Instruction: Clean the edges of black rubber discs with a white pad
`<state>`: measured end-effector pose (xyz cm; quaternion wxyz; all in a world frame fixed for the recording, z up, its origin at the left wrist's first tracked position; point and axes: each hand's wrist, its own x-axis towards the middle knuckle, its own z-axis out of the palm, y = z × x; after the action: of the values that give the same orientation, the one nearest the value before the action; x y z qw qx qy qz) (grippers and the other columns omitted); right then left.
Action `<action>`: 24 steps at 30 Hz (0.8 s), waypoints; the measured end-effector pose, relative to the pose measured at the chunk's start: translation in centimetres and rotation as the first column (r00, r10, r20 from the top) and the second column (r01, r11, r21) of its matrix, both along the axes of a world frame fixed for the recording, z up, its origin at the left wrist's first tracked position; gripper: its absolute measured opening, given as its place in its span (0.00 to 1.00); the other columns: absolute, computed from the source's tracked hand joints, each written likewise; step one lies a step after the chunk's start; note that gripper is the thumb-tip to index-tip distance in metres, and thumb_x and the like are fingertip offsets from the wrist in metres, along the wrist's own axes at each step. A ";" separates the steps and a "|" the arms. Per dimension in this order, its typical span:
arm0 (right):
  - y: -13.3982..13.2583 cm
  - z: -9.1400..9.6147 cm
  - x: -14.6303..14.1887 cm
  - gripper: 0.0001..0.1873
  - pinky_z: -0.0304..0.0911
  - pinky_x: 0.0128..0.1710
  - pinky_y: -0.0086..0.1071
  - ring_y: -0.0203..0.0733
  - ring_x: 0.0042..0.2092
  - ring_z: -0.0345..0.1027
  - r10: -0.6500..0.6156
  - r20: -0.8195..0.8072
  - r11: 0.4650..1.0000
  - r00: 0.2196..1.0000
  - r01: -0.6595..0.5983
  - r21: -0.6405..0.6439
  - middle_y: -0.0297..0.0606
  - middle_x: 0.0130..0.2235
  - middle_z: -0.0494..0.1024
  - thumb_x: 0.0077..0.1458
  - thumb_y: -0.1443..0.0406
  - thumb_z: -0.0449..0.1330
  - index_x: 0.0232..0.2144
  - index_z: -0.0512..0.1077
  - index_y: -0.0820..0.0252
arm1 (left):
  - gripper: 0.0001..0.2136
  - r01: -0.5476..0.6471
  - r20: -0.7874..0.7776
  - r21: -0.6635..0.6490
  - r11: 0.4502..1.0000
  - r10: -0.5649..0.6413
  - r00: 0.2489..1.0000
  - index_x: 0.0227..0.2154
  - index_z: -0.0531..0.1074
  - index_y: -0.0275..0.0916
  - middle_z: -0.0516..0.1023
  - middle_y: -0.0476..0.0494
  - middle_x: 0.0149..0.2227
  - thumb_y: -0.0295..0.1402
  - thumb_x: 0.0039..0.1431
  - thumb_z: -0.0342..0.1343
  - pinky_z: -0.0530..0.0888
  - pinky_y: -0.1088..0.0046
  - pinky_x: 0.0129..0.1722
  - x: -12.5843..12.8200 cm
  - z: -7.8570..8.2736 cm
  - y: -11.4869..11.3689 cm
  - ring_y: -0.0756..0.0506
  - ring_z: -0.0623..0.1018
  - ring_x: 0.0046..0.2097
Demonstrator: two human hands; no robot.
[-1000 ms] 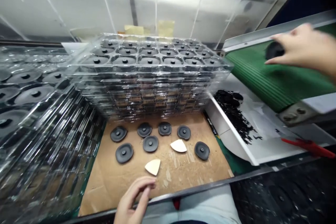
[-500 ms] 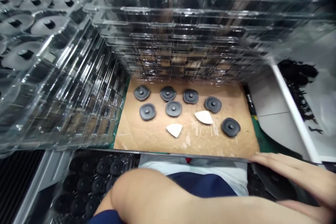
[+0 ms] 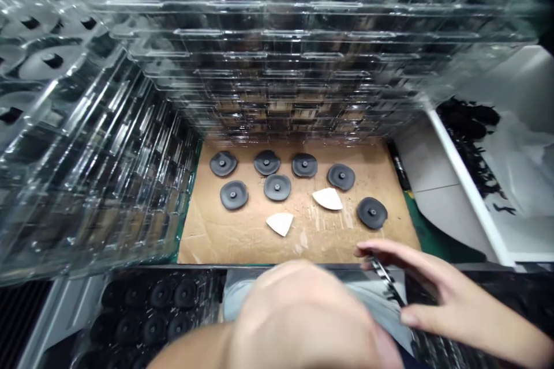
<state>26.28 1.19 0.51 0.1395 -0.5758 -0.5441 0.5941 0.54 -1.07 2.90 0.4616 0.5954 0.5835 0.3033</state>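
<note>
My right hand (image 3: pixel 426 285) is at the lower right, just past the front edge of the cardboard. Its thumb and fingers grip a dark round disc (image 3: pixel 386 281) by the rim, turned nearly edge-on. At the bottom centre my left hand (image 3: pixel 311 311) is smeared by motion, so its fingers cannot be made out. Several black rounded discs with a central stud, such as the black disc (image 3: pixel 372 213) nearest my right hand, lie on the cardboard sheet (image 3: pixel 242 242). Among them are two white three-cornered pieces, one white piece (image 3: pixel 328 199) further right and another white piece (image 3: pixel 280 223) nearer me.
Tall stacks of clear plastic trays rise behind (image 3: pixel 294 57) and on the left (image 3: pixel 108 144), with discs in the upper ones. A white bin (image 3: pixel 467 179) with black bits stands on the right. A tray of black discs (image 3: pixel 151 311) is at lower left. A black pen (image 3: pixel 399 166) lies beside the cardboard.
My right hand has moved left from the right-hand edge, bringing the disc up on edge. My left arm, which reached across to the right, has drawn back toward the centre. The view has shifted slightly.
</note>
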 end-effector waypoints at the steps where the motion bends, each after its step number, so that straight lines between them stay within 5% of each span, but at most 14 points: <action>1: 0.0 -0.6 -1.6 0.35 0.52 0.57 0.53 0.59 0.56 0.61 -0.065 -0.124 0.996 0.990 0.058 -0.063 0.45 0.55 0.69 0.38 0.50 0.67 0.51 0.70 0.48 | 0.13 0.110 0.028 0.102 0.989 -0.113 0.993 0.39 0.76 0.51 0.81 0.47 0.40 0.44 0.56 0.51 0.77 0.67 0.42 -0.2 -0.4 0.7 0.43 0.79 0.44; 3: -0.4 -1.8 -4.6 0.39 0.56 0.55 0.50 0.57 0.55 0.63 -0.155 -0.316 0.975 0.936 0.092 -0.204 0.49 0.53 0.71 0.38 0.44 0.64 0.51 0.68 0.53 | 0.20 0.359 -0.020 0.335 0.871 -0.374 0.927 0.52 0.67 0.43 0.75 0.40 0.51 0.36 0.55 0.55 0.71 0.64 0.53 -0.3 -1.9 1.4 0.42 0.72 0.54; 5: -1.0 -2.7 -7.1 0.42 0.57 0.55 0.49 0.56 0.55 0.64 -0.189 -0.387 0.954 0.902 0.075 -0.292 0.51 0.51 0.72 0.39 0.40 0.61 0.51 0.68 0.58 | 0.29 0.402 -0.104 0.454 0.795 -0.401 0.910 0.58 0.57 0.40 0.72 0.36 0.53 0.39 0.54 0.57 0.66 0.60 0.57 -0.4 -3.9 1.0 0.41 0.67 0.58; 9: -1.7 -3.8 -10.0 0.39 0.60 0.53 0.46 0.53 0.51 0.67 -0.184 -0.451 0.956 0.873 0.052 -0.290 0.51 0.48 0.74 0.45 0.39 0.55 0.50 0.67 0.60 | 0.29 0.368 -0.154 0.364 0.856 -0.335 0.930 0.58 0.54 0.42 0.69 0.35 0.55 0.39 0.54 0.55 0.69 0.61 0.55 -0.9 -6.5 -0.7 0.41 0.67 0.58; 15: -1.3 -4.0 -11.9 0.37 0.66 0.46 0.41 0.49 0.44 0.72 -0.128 -0.470 0.974 0.874 0.022 -0.224 0.47 0.42 0.76 0.48 0.40 0.54 0.50 0.65 0.60 | 0.30 0.309 -0.127 0.334 0.890 -0.282 0.951 0.59 0.54 0.44 0.68 0.36 0.56 0.36 0.54 0.56 0.70 0.63 0.55 -2.5 -6.3 -1.4 0.41 0.68 0.58; 18: -0.6 -3.6 -12.7 0.37 0.67 0.44 0.39 0.47 0.41 0.72 0.033 -0.398 0.996 0.917 -0.065 -0.068 0.46 0.40 0.76 0.50 0.39 0.50 0.50 0.65 0.61 | 0.29 0.184 -0.010 0.293 0.938 -0.190 0.982 0.58 0.56 0.49 0.69 0.39 0.56 0.31 0.53 0.58 0.69 0.62 0.55 -3.3 -6.8 -1.9 0.41 0.69 0.56; 20: 0.2 -3.7 -13.0 0.36 0.68 0.41 0.36 0.45 0.40 0.72 0.166 -0.220 0.977 0.961 -0.131 0.168 0.45 0.40 0.76 0.53 0.40 0.46 0.51 0.64 0.60 | 0.30 -0.027 0.196 0.137 0.990 0.000 0.981 0.56 0.60 0.52 0.70 0.42 0.55 0.31 0.50 0.61 0.69 0.63 0.55 -3.8 -7.4 -2.2 0.41 0.70 0.56; 22: 1.1 -4.5 -13.3 0.31 0.67 0.44 0.38 0.47 0.45 0.70 0.165 0.029 0.903 0.986 -0.163 0.398 0.46 0.44 0.74 0.56 0.44 0.47 0.51 0.64 0.59 | 0.31 -0.252 0.475 -0.123 0.960 0.280 0.834 0.54 0.61 0.51 0.71 0.41 0.54 0.35 0.46 0.64 0.70 0.62 0.54 -4.4 -7.8 -2.2 0.40 0.71 0.55; 24: 1.9 -5.9 -13.5 0.24 0.62 0.49 0.45 0.51 0.49 0.65 0.069 0.187 0.830 0.980 -0.160 0.534 0.48 0.48 0.71 0.57 0.50 0.52 0.48 0.66 0.59 | 0.31 -0.316 0.664 -0.382 0.869 0.496 0.560 0.54 0.62 0.48 0.72 0.38 0.53 0.41 0.44 0.64 0.71 0.59 0.52 -5.1 -7.8 -1.8 0.37 0.72 0.53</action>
<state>12.83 3.10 -5.38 0.2178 -0.5240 -0.7338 0.3736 -4.55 -2.90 -4.86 0.6379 0.2120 0.4940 0.5515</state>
